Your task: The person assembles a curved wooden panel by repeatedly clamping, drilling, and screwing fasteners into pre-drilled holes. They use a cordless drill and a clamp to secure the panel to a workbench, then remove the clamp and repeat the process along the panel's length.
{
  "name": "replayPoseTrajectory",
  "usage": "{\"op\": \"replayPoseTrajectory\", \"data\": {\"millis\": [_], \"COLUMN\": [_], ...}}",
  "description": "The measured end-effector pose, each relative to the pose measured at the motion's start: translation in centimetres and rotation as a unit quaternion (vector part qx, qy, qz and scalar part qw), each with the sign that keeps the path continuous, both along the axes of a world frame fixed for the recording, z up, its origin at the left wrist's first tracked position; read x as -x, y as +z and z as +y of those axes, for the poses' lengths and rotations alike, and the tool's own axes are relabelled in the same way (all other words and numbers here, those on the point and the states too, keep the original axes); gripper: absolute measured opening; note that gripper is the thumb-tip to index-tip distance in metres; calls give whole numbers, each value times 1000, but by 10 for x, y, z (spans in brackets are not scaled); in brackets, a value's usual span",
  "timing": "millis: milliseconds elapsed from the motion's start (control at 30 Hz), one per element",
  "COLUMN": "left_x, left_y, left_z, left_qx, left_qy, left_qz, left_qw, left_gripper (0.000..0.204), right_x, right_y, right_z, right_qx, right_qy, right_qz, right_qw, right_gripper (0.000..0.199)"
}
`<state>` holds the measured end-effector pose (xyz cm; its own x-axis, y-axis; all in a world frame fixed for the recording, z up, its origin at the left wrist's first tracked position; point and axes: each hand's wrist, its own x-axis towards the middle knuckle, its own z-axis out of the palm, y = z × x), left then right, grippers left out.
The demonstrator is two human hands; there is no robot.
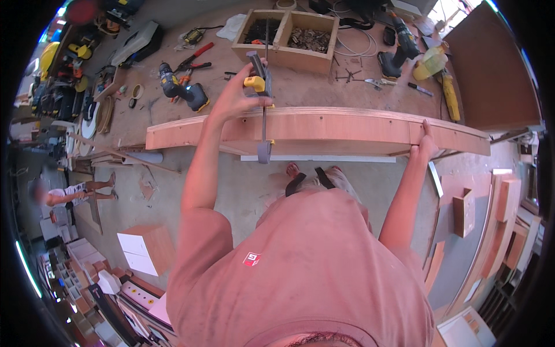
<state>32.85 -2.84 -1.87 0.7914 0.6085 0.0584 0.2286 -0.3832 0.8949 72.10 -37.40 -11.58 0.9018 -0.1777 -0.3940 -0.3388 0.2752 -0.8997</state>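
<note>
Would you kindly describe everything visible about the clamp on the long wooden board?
The clamp is a bar clamp with a yellow-and-grey head and a slim dark metal bar ending in a grey lower jaw. It stands roughly upright across the long reddish plywood board at the workbench edge. The left hand grips its head; the right hand rests on the board, away from it.

— Sort of place?
— Woodworking shop. Long workbench (324, 95) strewn with tools: cordless drills (184, 88), pliers (193, 58), tape roll (137, 91), loose screws (347, 75).
— More proof?
— Wooden box (287, 34) of fasteners, clamp (261, 92) on a plywood strip (324, 128) at the bench edge.
— Around the bench?
— Concrete floor (243, 185), cut panels (462, 211) leaning at right, white-faced cabinet box (145, 247), more tool cases (136, 41) at left.
</note>
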Motion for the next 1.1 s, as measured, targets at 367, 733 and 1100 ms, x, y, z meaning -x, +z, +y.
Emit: {"op": "replayPoseTrajectory", "data": {"millis": [367,733,1100], "left_x": [-4,-9,-41], "left_y": [-3,-4,-2], "left_z": [8,11,-12], "left_qx": [-30,-96,11], "left_qy": [-42,-19,1], "left_qz": [-75,-79,-131], "left_qw": [996,992,991], "left_gripper": [83,70,62], "right_x": [0,-2,-13], "right_y": [4,-1,-21], "right_z": [4,5,12], "right_qx": [18,4,126], "right_qy": [-15,-9,-31], "right_qz": [-9,-23,-47], "right_qw": [1000,1000,990], "right_gripper": [63,54,115]}}
